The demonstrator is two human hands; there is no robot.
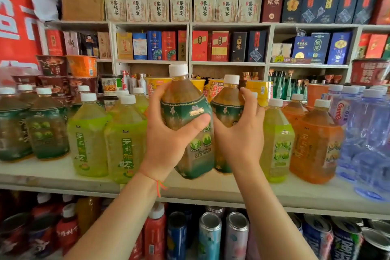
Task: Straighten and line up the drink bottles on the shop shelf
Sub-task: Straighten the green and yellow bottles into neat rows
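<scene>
Pale, scuffed shop shelf (pixel 63 172) across the middle, front edge running slightly downhill to the right. Crowded with big drink bottles: dark green-label ones (pixel 47 129) at far left, two yellow-green ones (pixel 124 139) beside them, another yellow-green bottle (pixel 278 143) right of centre, then orange bottles (pixel 316 145) and clear blue water jugs (pixel 367 143) at far right.

At centre, left hand (pixel 168 135) wrapped round a green-label tea bottle (pixel 185 112), thumb across the front of the label, fingers curled behind; bottle tilted, top leaning left, base lifted or just grazing the shelf, cannot tell which. Right hand (pixel 242 131) curled round a second green-label bottle (pixel 226 103) just behind and to the right, the two bottles touching or nearly so. Red and orange string (pixel 160 186) on the left wrist.

Behind the bottles, instant noodle cups (pixel 82 65) stacked at left, small green glass bottles (pixel 287 86) at right. Above, white cubby shelves (pixel 190 27) filled with red, blue and dark boxes (pixel 168 45); cream boxes (pixel 158 7) in rows on top. Red banner (pixel 14 17) at far left. Below the shelf, upright cans (pixel 209 236) and red bottles (pixel 155 232)
</scene>
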